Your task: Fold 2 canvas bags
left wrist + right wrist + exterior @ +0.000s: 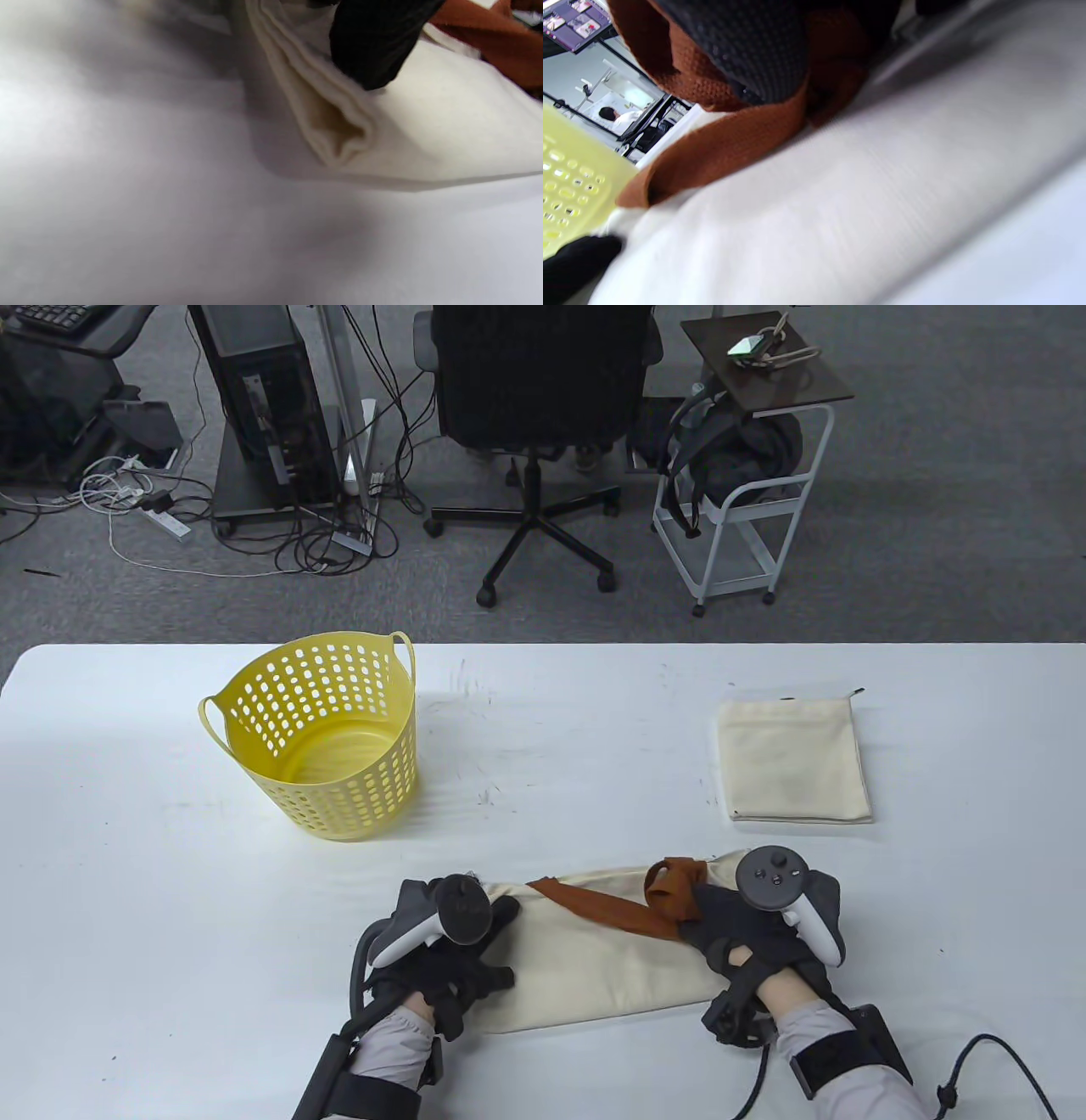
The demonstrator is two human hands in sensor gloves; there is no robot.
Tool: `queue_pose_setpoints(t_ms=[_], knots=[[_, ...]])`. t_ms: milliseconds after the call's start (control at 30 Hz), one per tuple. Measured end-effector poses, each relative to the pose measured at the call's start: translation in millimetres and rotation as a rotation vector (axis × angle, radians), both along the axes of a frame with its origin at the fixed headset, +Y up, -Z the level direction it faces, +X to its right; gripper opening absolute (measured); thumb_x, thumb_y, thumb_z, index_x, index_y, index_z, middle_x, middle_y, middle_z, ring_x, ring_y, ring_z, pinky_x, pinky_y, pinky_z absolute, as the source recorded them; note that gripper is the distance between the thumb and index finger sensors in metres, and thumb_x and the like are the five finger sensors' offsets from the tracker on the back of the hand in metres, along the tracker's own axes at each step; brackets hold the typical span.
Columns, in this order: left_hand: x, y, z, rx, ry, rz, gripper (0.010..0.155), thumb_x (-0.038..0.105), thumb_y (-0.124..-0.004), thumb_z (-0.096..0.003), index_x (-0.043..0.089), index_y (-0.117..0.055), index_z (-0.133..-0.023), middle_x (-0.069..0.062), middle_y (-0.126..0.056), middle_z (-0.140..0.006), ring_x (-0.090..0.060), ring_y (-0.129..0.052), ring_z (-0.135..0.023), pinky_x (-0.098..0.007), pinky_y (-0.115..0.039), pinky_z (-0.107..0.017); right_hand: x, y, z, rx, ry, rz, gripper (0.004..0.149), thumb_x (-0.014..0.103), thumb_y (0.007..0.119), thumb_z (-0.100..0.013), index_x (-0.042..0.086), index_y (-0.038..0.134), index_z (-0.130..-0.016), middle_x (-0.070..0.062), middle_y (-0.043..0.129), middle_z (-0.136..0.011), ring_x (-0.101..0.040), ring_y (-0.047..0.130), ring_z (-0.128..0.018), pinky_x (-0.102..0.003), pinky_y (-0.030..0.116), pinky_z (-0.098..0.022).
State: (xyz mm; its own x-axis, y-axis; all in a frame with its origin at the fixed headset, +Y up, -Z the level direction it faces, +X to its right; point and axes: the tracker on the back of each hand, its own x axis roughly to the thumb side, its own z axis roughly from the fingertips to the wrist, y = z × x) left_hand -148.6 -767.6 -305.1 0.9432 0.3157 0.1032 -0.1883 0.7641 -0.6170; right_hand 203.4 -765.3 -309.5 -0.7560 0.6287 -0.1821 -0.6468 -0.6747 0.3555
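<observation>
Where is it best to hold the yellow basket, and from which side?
Probably by a loop handle on the rim of the yellow basket, coming from above: it stands upright with its mouth open, and its perforated walls taper downward, so a side grip could slip.

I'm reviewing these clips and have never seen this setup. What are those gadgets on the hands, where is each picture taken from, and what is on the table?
No robot here: a person's two gloved hands, each with a tracker strapped to its back. It looks like a game controller, but the fingers are free. One camera looks down at the white table; the other two sit on the wrists, so they show blurry close-ups.

The left hand presses on the left end of a cream canvas bag, where the wrist view shows the layered cloth edge. The right hand has its grip at the bag's brown strap, which bunches around a fingertip. Farther back lie a second, folded bag and a yellow basket.
</observation>
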Motion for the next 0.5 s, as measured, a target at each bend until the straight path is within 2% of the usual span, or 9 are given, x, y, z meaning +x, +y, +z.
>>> queue_pose_setpoints(t_ms=[100, 200, 300, 367, 433, 500], knots=[[-1, 0, 0, 0.018, 0.036, 0.020, 0.073, 0.043, -0.082, -0.0590, 0.047, -0.033, -0.113, -0.007, -0.002, -0.122, -0.035, 0.008, -0.105, -0.075, -0.012, -0.071, -4, -5, 7, -0.027, 0.054, 0.042, 0.043, 0.025, 0.079, -0.050, 0.027, 0.071, -0.093, 0.001, 0.058, -0.102, -0.028, 0.038, -0.102, -0.054, 0.030, -0.075], [3, 3, 3, 0.093, 0.062, -0.017, 0.069, 0.038, -0.080, -0.0607, 0.045, -0.036, -0.114, -0.008, -0.002, -0.121, -0.038, 0.006, -0.106, -0.074, -0.014, -0.071, -9, -7, 7, -0.041, 0.079, 0.068, 0.044, 0.027, 0.076, -0.052, 0.028, 0.066, -0.095, 0.001, 0.051, -0.103, -0.029, 0.032, -0.102, -0.054, 0.025, -0.075], [17, 15, 11, 0.260, 0.005, -0.167, 0.066, 0.032, -0.082, -0.0602, 0.040, -0.045, -0.114, -0.008, -0.008, -0.122, -0.040, -0.003, -0.108, -0.072, -0.021, -0.073, -14, -10, 6, -0.070, 0.108, 0.100, 0.046, 0.028, 0.072, -0.053, 0.028, 0.058, -0.096, 0.001, 0.042, -0.104, -0.030, 0.023, -0.101, -0.055, 0.019, -0.074], [28, 29, 17, 0.355, -0.069, -0.226, 0.063, 0.033, -0.079, -0.0608, 0.039, -0.046, -0.115, -0.003, -0.013, -0.123, -0.038, -0.007, -0.110, -0.071, -0.024, -0.075, -17, -11, 6, -0.086, 0.121, 0.108, 0.046, 0.029, 0.069, -0.053, 0.028, 0.053, -0.097, 0.001, 0.038, -0.104, -0.030, 0.019, -0.100, -0.055, 0.016, -0.073], [44, 42, 26, 0.330, -0.132, -0.053, 0.063, 0.032, -0.077, -0.0611, 0.039, -0.045, -0.115, -0.001, -0.017, -0.124, -0.036, -0.014, -0.113, -0.070, -0.027, -0.077, -20, -14, 7, -0.116, 0.148, 0.125, 0.048, 0.029, 0.065, -0.053, 0.029, 0.047, -0.097, 0.002, 0.031, -0.104, -0.030, 0.013, -0.100, -0.055, 0.012, -0.073], [58, 47, 33, 0.231, -0.220, 0.141, 0.063, 0.031, -0.076, -0.0614, 0.038, -0.043, -0.115, -0.003, -0.024, -0.125, -0.035, -0.022, -0.115, -0.070, -0.030, -0.077, -23, -16, 9, -0.135, 0.165, 0.149, 0.049, 0.029, 0.061, -0.054, 0.029, 0.038, -0.097, 0.002, 0.023, -0.104, -0.030, 0.006, -0.098, -0.055, 0.007, -0.071]])
